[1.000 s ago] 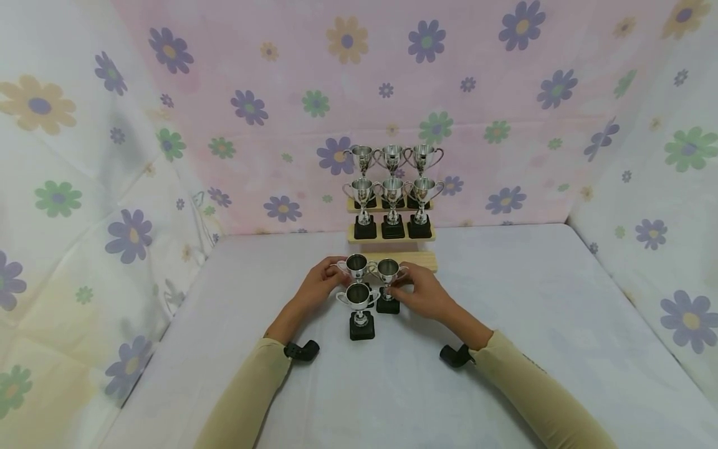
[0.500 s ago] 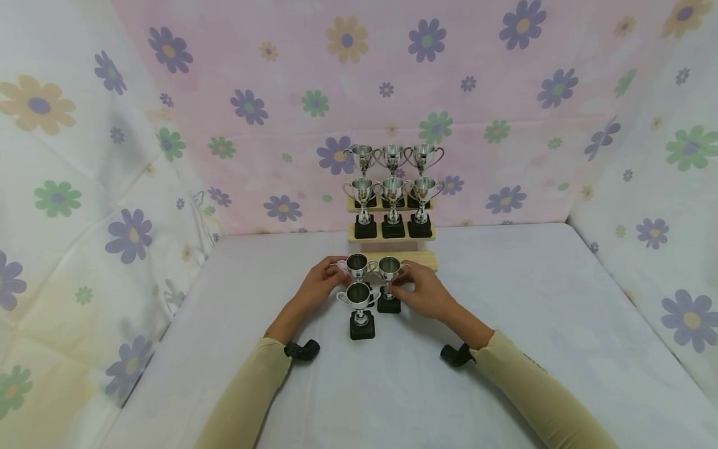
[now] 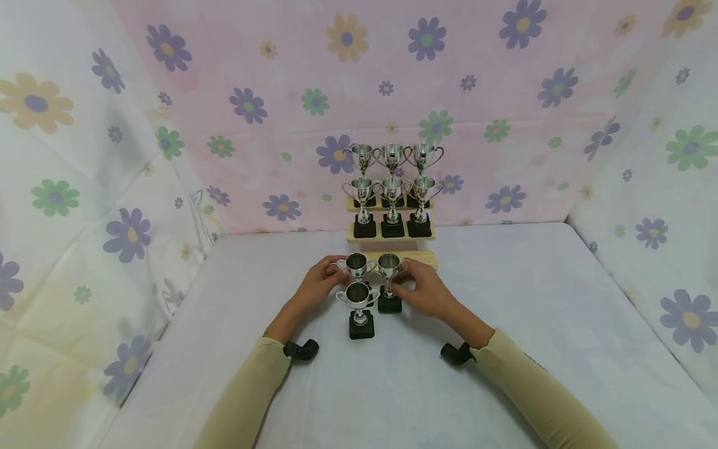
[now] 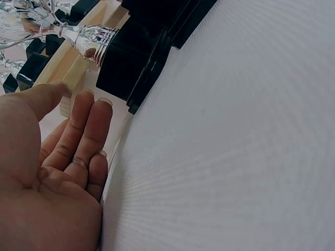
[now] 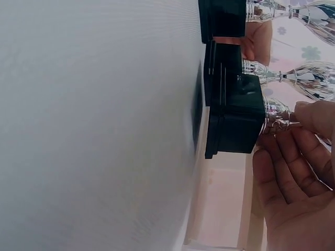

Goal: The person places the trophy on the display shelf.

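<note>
Three silver cup trophies on black bases stand grouped before a wooden rack. My right hand (image 3: 423,288) pinches the stem of the right trophy (image 3: 389,267) between thumb and fingers; in the right wrist view the thumb (image 5: 314,116) lies on the stem just above the black base (image 5: 241,117). My left hand (image 3: 318,284) is beside the back left trophy (image 3: 356,264), fingers near its handle. In the left wrist view, those fingers (image 4: 94,130) are loosely bent, apart from the nearest visible base (image 4: 131,60). Closest to me stands the front trophy (image 3: 359,296), untouched.
Behind the hands, a stepped wooden rack (image 3: 423,259) carries two rows of similar trophies (image 3: 392,190) on its upper steps. Its lowest step lies just beyond the grouped trophies. A white cloth covers the table (image 3: 359,399); flowered fabric (image 3: 387,62) hangs around it.
The right trophy has shifted slightly right and away from me in my right hand, widening the gap to the back left one. My left hand has stayed in place.
</note>
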Demonstrator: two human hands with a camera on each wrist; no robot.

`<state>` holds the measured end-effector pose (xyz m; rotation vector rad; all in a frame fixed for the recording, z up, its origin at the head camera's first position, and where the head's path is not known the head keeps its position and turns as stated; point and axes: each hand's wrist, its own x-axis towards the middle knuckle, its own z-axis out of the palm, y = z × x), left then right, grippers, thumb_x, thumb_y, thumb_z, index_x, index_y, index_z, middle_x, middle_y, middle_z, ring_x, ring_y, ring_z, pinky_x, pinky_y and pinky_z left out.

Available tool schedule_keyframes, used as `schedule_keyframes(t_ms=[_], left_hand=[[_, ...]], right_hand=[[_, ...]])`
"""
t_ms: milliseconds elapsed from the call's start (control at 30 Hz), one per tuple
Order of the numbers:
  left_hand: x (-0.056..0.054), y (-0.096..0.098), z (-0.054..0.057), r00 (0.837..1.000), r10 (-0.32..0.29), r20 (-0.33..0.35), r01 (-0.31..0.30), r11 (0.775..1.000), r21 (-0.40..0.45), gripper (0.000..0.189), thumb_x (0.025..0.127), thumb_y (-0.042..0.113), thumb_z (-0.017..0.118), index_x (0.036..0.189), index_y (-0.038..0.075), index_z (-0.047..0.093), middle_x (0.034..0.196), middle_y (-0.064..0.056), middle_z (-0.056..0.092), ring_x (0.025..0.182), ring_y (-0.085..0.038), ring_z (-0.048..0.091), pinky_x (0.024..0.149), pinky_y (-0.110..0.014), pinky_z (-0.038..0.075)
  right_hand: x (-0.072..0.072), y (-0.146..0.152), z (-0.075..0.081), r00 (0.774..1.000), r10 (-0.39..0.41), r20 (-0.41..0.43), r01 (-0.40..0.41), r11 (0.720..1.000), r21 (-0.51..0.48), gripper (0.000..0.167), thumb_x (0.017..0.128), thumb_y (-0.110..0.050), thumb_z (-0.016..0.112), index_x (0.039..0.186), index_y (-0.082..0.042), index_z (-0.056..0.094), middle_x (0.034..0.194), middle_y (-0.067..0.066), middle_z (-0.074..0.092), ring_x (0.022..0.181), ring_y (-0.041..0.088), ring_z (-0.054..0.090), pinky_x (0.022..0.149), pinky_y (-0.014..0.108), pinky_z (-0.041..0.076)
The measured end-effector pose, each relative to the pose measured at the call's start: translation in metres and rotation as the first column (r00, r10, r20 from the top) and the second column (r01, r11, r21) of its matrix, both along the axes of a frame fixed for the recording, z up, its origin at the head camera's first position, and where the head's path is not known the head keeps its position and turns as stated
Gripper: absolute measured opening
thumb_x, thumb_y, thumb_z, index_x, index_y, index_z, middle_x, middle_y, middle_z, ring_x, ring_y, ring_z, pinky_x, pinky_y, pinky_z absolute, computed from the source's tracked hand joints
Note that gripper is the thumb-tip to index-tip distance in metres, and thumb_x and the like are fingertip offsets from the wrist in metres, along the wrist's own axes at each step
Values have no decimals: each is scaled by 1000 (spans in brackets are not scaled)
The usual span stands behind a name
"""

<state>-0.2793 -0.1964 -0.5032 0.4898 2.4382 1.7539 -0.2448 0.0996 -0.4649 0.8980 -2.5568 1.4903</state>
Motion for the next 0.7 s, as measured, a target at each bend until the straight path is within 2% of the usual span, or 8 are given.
schedule_keyframes(t_ms=[200, 467, 700], left_hand=[[-1, 0, 0, 1000, -4, 11, 4, 1000, 13, 43, 108, 7, 59, 151, 3, 52, 104, -14, 77, 93, -14, 75, 98, -30, 52], [0, -1, 1, 1000, 0, 10, 0, 1000, 6, 44, 108, 7, 59, 151, 4, 51, 108, -18, 77, 96, -19, 76, 103, -38, 50], [0, 0, 1, 1000, 0, -2, 0, 1000, 18, 46, 109, 7, 58, 153, 1, 49, 109, -22, 76, 100, -31, 76, 105, -45, 49]], right_hand=[[0, 1, 4, 1000, -11, -8, 11, 1000, -6, 13, 96, -4, 78, 104, -7, 68, 104, 6, 73, 99, 25, 75, 93, 46, 59], [-2, 2, 12, 999, -38, -36, 37, 999, -8, 11, 96, -4, 79, 103, -7, 70, 102, 5, 72, 97, 23, 75, 93, 48, 59], [-5, 3, 22, 997, -52, -60, 50, 998, -25, 12, 96, -4, 78, 103, -6, 70, 101, 6, 72, 96, 25, 75, 94, 47, 59]])
